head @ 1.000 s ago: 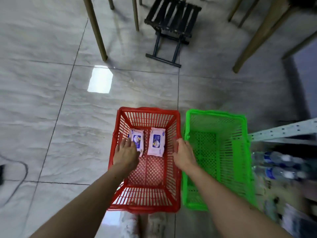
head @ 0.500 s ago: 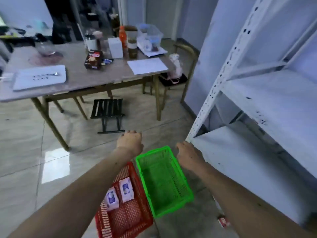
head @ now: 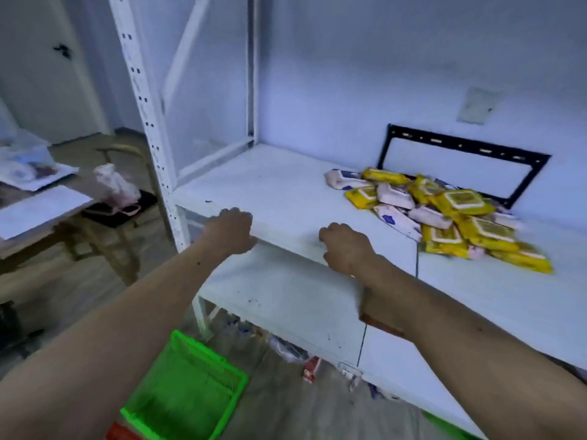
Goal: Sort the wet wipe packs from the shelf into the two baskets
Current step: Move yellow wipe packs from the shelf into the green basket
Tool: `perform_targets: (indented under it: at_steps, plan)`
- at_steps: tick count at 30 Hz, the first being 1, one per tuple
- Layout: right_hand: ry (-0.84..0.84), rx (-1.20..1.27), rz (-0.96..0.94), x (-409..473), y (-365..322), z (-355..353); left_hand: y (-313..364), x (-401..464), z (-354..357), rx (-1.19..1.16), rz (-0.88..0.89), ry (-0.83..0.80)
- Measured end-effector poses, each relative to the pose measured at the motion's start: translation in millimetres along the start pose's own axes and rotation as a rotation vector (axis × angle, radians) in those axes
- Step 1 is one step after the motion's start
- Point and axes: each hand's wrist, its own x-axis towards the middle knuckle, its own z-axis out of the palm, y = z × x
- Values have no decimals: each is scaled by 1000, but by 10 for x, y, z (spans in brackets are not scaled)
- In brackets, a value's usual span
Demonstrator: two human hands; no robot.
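Both hands are hanging over the front edge of the white shelf, and neither is holding anything. The left hand is sitting at the shelf's front lip near the upright post, its fingers loosely curled downward. The right hand is hovering just right of it over the same edge, fingers also loosely curled with nothing between them; whether either hand is actually touching the board is hard to tell through the blur.

The packs are lying in a loose heap on the shelf, toward its back and well to the right of both hands, yellow ones mixed with pale pink ones. Behind the heap a black frame is leaning against the wall.

Below the shelf, on the floor, the green basket is standing with nothing visible in it. A sliver of the red basket is showing at its left corner, touching or just beside it.

Left of the shelf a table is carrying papers.
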Motion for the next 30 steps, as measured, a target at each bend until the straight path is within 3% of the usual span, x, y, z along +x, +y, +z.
perform_targets:
  at_steps: [11,17,21,26,30]
  plan:
    - [-35,-75,330,-520,2292,-33,2202,968,-153,-18,219,29]
    - [-57,-71,435,-405,3153,15,3016,1666,-181,-25,353,58]
    - [18,-20,497,-181,3640,17,3389,2193,-260,-28,450,69]
    - [-30,-7,449,178,4103,29,3792,2762,-275,-25,583,9]
    - [-106,-9,349,439,4362,35,4036,3156,-147,-136,579,-77]
